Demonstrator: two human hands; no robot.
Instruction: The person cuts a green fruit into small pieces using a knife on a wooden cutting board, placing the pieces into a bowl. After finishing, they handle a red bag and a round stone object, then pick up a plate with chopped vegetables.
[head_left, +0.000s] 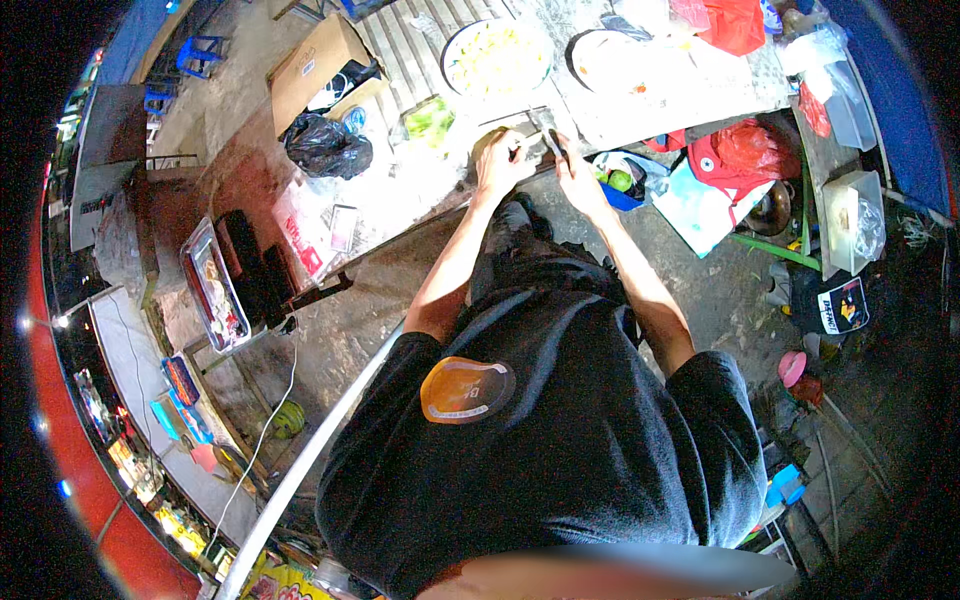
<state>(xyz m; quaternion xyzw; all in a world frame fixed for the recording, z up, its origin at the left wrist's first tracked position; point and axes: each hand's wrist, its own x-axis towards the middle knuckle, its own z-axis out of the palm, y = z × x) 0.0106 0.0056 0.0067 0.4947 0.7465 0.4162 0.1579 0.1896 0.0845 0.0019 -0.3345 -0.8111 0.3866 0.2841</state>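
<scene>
My left hand (500, 161) is closed around a small pale piece, whose end points toward my right hand; glare hides what it is. In my right hand (574, 169) is a knife (553, 142) with a dark blade, held beside that piece. Both hands are over a tray or board (531, 166) at the table's near edge. Beyond them stands a large white bowl (448, 69) of pale yellow cut pieces. Some green leafy vegetable (430, 121) lies left of my left hand.
A second round dish (600, 64) stands at the back right. A black plastic bag (326, 146) and a cardboard box (315, 71) are to the left. Below the table at right are a blue container (621, 196) with a green fruit and a red bag (724, 161). A white pole (322, 442) slants at lower left.
</scene>
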